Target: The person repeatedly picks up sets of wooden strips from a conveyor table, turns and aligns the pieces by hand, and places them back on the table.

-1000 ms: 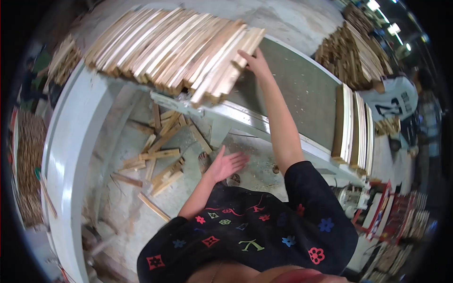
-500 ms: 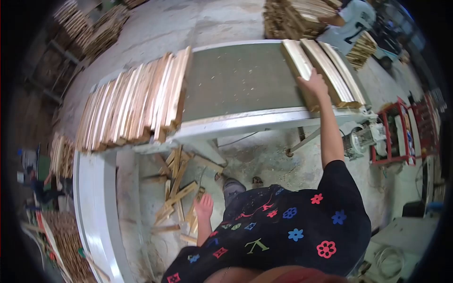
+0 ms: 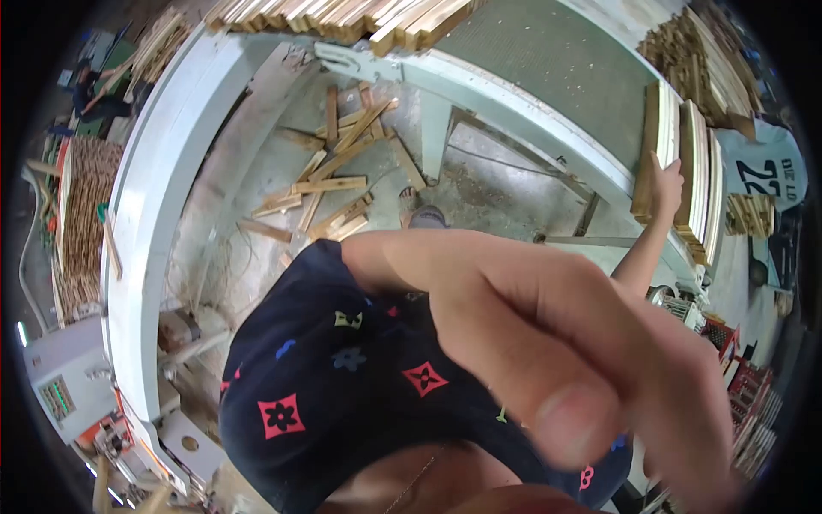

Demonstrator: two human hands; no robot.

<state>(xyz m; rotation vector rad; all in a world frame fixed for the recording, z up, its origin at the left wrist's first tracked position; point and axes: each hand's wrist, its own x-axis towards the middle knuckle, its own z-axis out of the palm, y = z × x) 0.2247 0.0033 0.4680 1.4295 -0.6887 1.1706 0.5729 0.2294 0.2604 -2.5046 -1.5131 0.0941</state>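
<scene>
Where two o'clock is reached on the green-topped grey metal table (image 3: 552, 77), a pale wooden board (image 3: 664, 116) is touched by the right hand (image 3: 668, 184); its fingers' grip, and that of the left hand (image 3: 612, 347) at four, cannot be told.

We see a stained grey floor (image 3: 479, 197). At left, we note a pale cabinet (image 3: 79, 353) and a small bright light (image 3: 22, 332).

Left hand (image 3: 591, 330) blurred, plank row (image 3: 342, 19) cropped (top)
</scene>
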